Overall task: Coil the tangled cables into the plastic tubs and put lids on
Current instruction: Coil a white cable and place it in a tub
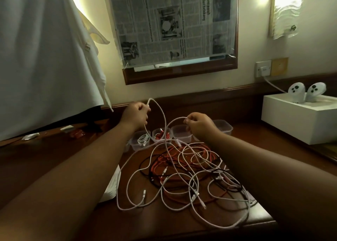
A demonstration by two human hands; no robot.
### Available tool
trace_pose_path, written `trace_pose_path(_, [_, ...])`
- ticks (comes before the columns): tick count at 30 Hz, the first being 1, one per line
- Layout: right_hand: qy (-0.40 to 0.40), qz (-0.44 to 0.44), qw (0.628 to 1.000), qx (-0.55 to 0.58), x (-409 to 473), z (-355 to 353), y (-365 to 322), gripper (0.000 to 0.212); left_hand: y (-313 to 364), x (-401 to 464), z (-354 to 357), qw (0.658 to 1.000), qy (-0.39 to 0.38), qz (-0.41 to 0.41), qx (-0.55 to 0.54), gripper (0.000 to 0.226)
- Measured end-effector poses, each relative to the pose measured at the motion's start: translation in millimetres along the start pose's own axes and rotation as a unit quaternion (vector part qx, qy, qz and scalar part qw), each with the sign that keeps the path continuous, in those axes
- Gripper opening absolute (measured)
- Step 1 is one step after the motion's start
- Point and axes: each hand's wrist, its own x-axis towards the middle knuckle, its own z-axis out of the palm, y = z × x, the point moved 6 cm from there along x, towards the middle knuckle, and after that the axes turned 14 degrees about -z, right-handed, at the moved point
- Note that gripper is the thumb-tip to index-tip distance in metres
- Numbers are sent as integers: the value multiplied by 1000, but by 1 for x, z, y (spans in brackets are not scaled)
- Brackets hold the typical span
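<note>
Head | left hand [135,114] fingers pinch white cable [162,117] (raised loop) | right hand [199,125] fingers pinch it too

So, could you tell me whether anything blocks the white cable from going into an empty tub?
Yes: the white cable, held by both hands, still runs into the tangled pile lying before the empty tub.

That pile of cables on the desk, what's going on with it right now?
A person is untangling it. Their left hand and right hand each grip a raised white cable that trails down into the tangled heap of white, red and black cables on the dark wooden desk. Behind the heap stands a row of clear plastic tubs; one holds a coiled white cable, another a red one. No lids are on.
</note>
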Motion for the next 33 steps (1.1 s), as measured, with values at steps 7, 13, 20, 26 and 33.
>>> trace_pose_path(7, [-1, -1, 995, 95, 1, -3, -21, 15, -23, -11, 33, 953, 7, 71, 296, 18])
trace_pose_path(13, [41, 18, 994, 99, 3, -9, -12, 14, -8, -39, 44, 973, -151, -71, -162, 61])
trace_pose_path(20, [-14, 22, 990, 137, -6, -3, -4, 9, 11, -46, 33, 924, -160, -74, -340, 46])
trace_pose_path(26, [-253, 24, 947, -198, -28, 3, 32, 18, 32, -40, 3, 882, -121, -51, -452, 38])
trace_pose_path(33, [8, 46, 999, 27, -17, -36, 29, 21, 0, -39, 14, 900, -80, -94, -419, 24])
